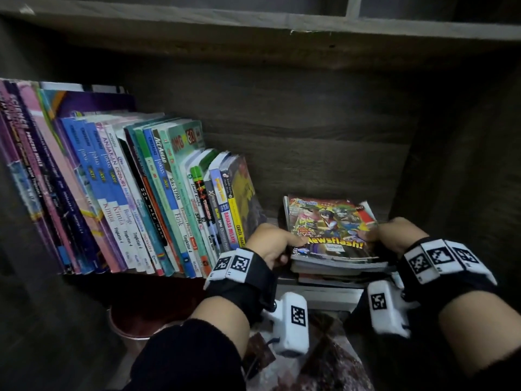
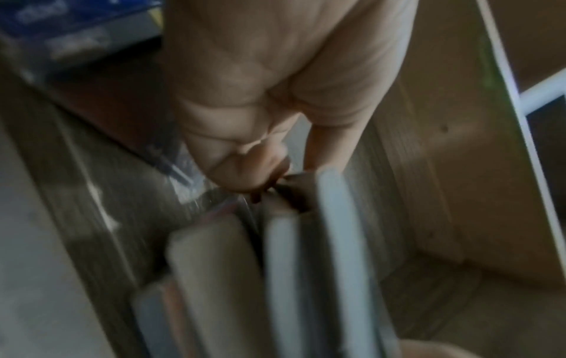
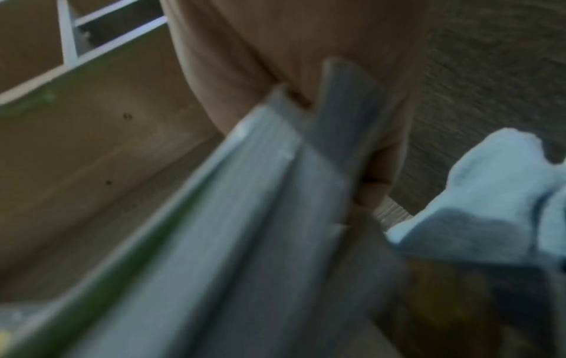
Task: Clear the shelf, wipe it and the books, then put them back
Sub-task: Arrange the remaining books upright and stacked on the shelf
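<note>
Both hands hold a flat stack of books [image 1: 335,263] at the right part of the shelf [image 1: 310,153]. The left hand [image 1: 270,244] grips the stack's left edge, thumb lying on the top cover and the other fingers curled under the side. The right hand [image 1: 394,235] grips the right edge in the same way, thumb on top; its other fingers are hidden behind the stack.

The top book is a colourful comic magazine [image 1: 329,227] with the word "Newsflash!" on it. It lies face up, the title readable from the person's side, its long axis running from the hands toward the back wall of the shelf. Its near short edge lies between the two hands.

To the left of the left hand, just beside it, a row of books [image 1: 127,193] stands on the shelf, spines facing outward, all leaning to the left. In the right wrist view a pale cloth [image 3: 496,206] shows beside the right hand; this view is blurred.
</note>
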Available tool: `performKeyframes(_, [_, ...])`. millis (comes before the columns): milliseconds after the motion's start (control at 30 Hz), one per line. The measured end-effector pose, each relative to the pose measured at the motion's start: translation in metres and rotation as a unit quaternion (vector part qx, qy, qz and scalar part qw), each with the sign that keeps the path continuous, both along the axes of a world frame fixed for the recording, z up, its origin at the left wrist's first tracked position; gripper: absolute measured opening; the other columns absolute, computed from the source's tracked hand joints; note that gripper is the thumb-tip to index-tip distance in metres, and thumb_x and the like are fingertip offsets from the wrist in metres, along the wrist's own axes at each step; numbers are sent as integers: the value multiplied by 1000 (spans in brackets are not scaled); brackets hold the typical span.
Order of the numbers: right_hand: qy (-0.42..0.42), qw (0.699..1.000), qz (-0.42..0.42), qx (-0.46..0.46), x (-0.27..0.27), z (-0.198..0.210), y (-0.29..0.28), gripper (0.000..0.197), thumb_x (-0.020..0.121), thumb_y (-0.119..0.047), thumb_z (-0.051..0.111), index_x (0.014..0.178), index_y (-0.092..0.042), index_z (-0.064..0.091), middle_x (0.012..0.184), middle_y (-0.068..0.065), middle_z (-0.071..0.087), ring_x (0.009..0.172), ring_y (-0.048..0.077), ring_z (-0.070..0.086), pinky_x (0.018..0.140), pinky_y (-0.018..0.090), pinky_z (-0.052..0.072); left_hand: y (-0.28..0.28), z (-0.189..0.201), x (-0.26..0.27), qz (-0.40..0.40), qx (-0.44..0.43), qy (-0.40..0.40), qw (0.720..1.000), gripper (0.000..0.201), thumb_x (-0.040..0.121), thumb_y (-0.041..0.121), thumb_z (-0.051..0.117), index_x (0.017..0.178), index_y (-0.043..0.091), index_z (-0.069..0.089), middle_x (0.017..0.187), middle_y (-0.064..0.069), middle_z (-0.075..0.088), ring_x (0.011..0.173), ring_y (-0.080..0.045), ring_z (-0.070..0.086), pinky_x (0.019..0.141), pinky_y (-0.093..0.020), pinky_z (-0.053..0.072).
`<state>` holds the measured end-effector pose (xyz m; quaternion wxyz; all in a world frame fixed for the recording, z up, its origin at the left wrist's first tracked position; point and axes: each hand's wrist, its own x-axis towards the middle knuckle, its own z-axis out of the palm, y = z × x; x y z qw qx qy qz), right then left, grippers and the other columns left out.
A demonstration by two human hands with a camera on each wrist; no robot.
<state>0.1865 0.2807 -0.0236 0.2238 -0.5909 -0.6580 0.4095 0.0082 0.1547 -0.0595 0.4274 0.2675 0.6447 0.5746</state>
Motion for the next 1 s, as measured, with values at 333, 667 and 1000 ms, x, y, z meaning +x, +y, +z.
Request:
performKeyframes(333, [269, 959, 82, 30, -4, 2, -16, 16, 86, 8, 58, 92, -4, 66, 63, 8, 69, 50, 17, 63, 44, 25, 53, -19, 8, 24, 1, 87, -3, 996, 65, 40, -3, 67, 102, -16, 54, 72, -15, 57, 63, -24, 58, 56, -27, 48])
performKeyframes(667, [75, 995, 19, 63, -25, -20, -4, 28, 77, -20, 77, 102, -18, 64, 102, 14, 64, 92, 32, 61, 85, 40, 51, -20, 7, 36, 66, 122, 17, 990, 49, 77, -12, 65, 117, 15, 55, 108, -4, 68, 101, -24, 64, 92, -45, 52])
performKeyframes(1000, [187, 972, 31, 141, -23, -7, -11, 28, 74, -17, 76, 95, -5, 61, 84, 14, 67, 72, 28, 65, 77, 51, 56, -29, 10, 41, 53, 200, 30, 978, 47, 84, -12, 59, 104, 29, 53, 109, -1, 67, 91, -16, 65, 86, -43, 53])
